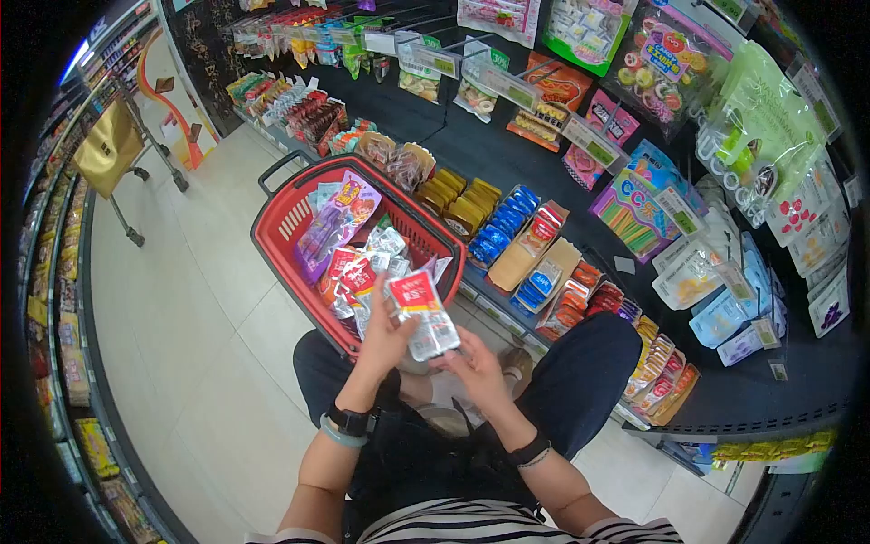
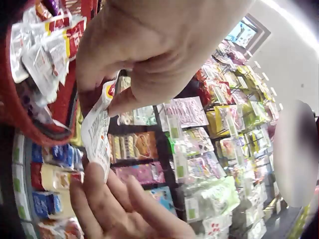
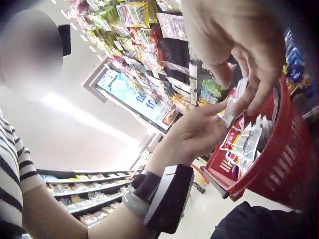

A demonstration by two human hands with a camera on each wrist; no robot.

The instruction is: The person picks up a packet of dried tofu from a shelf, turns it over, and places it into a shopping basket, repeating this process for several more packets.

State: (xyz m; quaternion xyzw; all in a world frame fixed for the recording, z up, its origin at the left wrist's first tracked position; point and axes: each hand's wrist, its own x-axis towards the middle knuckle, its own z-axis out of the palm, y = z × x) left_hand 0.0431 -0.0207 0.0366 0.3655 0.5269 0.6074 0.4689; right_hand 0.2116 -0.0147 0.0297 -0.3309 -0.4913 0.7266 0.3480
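A small silver snack packet with a red and yellow top point(image 1: 424, 313) is held between both hands above a red shopping basket point(image 1: 281, 150). My left hand point(image 1: 390, 331) pinches its upper left side; the left wrist view shows thumb and fingers gripping the packet point(image 2: 97, 132) edge-on. My right hand point(image 1: 476, 363) holds the lower right corner with its fingertips. From the right wrist, the right fingers point(image 3: 254, 84) curl down over the packet. Inside the basket lie a purple snack bag point(image 1: 340, 227) and several similar red and silver packets point(image 1: 349, 276).
Boxes of small wrapped snacks line the low shelf, among them blue packets point(image 1: 507, 222) and gold ones point(image 1: 462, 199). Bagged candies point(image 1: 666, 59) hang on hooks above. A cart with a gold bag point(image 1: 109, 150) stands back left. The person's knees point(image 1: 589, 381) flank the hands.
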